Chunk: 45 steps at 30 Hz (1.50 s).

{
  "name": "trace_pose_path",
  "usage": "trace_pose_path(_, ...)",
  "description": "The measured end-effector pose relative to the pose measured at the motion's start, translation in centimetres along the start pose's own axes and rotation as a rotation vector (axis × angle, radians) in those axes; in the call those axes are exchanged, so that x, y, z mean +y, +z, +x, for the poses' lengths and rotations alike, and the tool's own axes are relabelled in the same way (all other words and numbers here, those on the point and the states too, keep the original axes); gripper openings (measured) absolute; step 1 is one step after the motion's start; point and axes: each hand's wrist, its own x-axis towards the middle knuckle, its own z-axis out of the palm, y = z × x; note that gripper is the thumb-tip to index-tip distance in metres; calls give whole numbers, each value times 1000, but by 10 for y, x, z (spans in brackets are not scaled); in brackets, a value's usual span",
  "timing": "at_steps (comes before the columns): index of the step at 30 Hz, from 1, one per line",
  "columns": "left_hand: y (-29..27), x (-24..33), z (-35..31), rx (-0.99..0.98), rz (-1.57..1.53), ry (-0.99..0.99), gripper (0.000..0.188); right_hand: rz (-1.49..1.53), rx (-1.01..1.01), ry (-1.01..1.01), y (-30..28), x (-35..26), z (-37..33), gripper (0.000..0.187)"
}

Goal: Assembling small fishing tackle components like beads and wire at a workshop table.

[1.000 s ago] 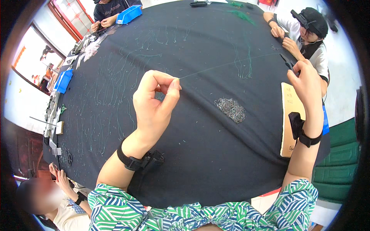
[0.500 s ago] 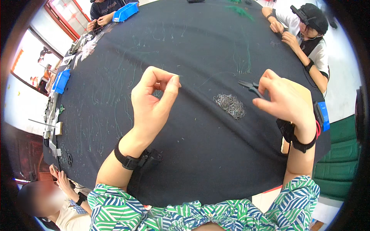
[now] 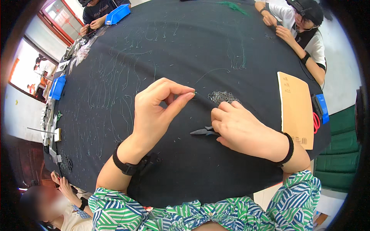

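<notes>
My left hand point(image 3: 156, 106) is closed in a pinch, thumb against forefinger. A bit of thin green line point(image 3: 195, 92) pokes out at its fingertips. From near there a line curves away over the cloth to a tiny end piece at the right. Lower and to the right, my right hand point(image 3: 244, 131) is curled round a pair of small dark pliers point(image 3: 201, 131), whose jaws point left. Its palm and the handles' ends are hidden. Just beyond its knuckles lies a pile of small metal hooks point(image 3: 223, 96), partly covered by that hand.
A black cloth point(image 3: 185, 165) covers the table. Many green lines point(image 3: 111, 81) lie spread at the left, others point(image 3: 239, 54) at the far right. A tan paper pad point(image 3: 296, 111) and red-handled scissors point(image 3: 316, 122) sit right. Blue bins point(image 3: 58, 87) line the left edge. Other people work around it.
My right hand has swung left and nearer, bringing the pliers from right of the hook pile to its near side. My left hand has shifted slightly right and nearer, still pinching. The tan pad is uncovered.
</notes>
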Motion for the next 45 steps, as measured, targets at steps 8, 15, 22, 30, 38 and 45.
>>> trace_pose_path(8, 1, 1, -4, -7, 56, 122, 13, 379, 463, 143, -25, 7, 12, 20)
trace_pose_path(15, 1, 2, -3, 0, 101, 262, 14, 1413, 155, 204, -21, 10, 18, 31)
trace_pose_path(22, 3, 4, -5, -19, 79, 234, 14, 1192, 356, 205, -18, 13, 19, 12)
trace_pose_path(30, 7, 0, -7, -48, -50, 122, 7, 955, 397, 187, -23, 11, 17, 10)
trace_pose_path(38, 4, 6, -11, -178, -436, -324, 15, 594, 503, 116, -25, 11, 18, 8)
trace_pose_path(45, 6, 5, -11, -190, -511, -378, 15, 557, 488, 120, -28, 12, 17, 9)
